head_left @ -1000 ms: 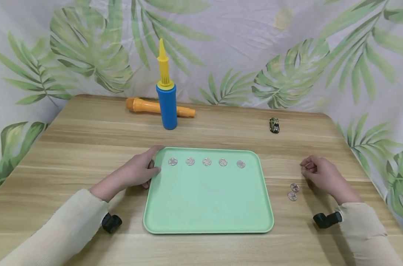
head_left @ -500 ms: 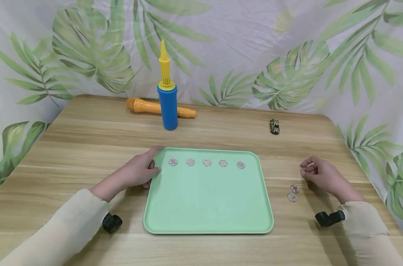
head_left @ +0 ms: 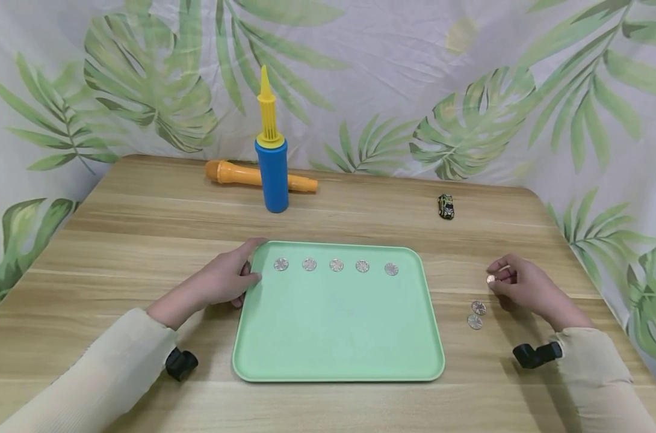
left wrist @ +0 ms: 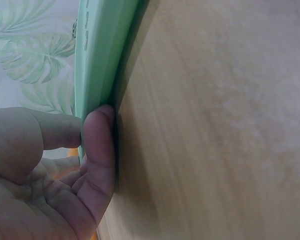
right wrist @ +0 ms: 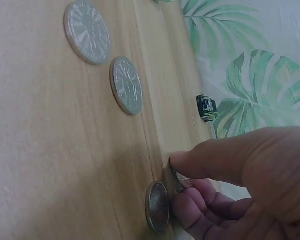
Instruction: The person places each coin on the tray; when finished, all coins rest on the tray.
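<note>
My left hand [head_left: 226,278] holds the light green tray [head_left: 339,325] by its left edge, near the far corner. The thumb lies over the rim and a finger presses the outer wall in the left wrist view. Several silver coins [head_left: 336,265] lie in a row along the tray's far side. To the right of the tray, my right hand [head_left: 525,288] pinches a coin [right wrist: 182,180] between thumb and fingers, just above the table. Another coin [right wrist: 157,206] is beside those fingertips in the right wrist view. Two more coins [head_left: 478,308] [head_left: 475,322] lie on the table closer to me.
Behind the tray a blue and yellow hand pump [head_left: 274,174] stands upright. An orange toy microphone [head_left: 241,174] lies behind it. A small toy car [head_left: 446,206] sits at the back right of the wooden table [head_left: 144,210]. A leaf-patterned cloth [head_left: 382,72] hangs behind.
A shiny coin has come into view at my right fingertips, where the hand has shifted only slightly. My left hand, the tray and the row of coins have stayed in place.
</note>
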`<state>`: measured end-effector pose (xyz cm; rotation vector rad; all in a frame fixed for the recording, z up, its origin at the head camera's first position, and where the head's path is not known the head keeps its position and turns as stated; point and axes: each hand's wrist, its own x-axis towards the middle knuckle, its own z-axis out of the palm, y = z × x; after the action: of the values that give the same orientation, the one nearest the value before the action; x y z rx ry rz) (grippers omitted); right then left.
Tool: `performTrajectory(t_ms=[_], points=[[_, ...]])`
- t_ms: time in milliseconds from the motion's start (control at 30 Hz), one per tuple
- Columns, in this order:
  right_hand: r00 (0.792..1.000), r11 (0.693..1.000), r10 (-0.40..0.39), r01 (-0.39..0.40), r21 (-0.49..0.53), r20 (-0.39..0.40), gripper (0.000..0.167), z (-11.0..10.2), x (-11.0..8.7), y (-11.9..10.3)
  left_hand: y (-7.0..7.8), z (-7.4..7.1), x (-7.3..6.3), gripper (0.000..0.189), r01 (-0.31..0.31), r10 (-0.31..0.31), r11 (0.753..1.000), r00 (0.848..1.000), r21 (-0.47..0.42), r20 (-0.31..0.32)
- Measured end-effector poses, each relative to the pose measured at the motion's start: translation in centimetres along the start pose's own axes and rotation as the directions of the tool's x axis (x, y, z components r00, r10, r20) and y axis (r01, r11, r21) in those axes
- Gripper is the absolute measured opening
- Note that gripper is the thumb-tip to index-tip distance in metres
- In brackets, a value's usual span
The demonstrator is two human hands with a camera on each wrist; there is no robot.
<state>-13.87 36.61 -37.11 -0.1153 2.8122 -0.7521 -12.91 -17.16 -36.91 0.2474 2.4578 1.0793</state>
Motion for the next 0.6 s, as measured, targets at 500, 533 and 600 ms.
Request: performTrajectory(t_ms=[500, 533, 600], points=[[0.996, 0.997, -0.052, 0.055, 0.051, -0.066, 0.022, 0.42, -0.21, -0.18, 0.16, 0.08, 0.03, 0.071, 0.018, -0.018, 1.000, 1.000, 0.011, 0.002], [0.996, 0.997, -0.055, 0.059, 0.055, -0.073, 0.022, 0.44, -0.17, -0.36, 0.19, 0.08, 0.00, 0.071, 0.019, -0.019, 1.000, 1.000, 0.010, 0.001], [0.994, 0.996, -0.064, 0.069, 0.058, -0.089, 0.023, 0.49, -0.06, -0.74, 0.26, 0.07, -0.07, 0.070, 0.018, -0.018, 1.000, 1.000, 0.009, 0.001]])
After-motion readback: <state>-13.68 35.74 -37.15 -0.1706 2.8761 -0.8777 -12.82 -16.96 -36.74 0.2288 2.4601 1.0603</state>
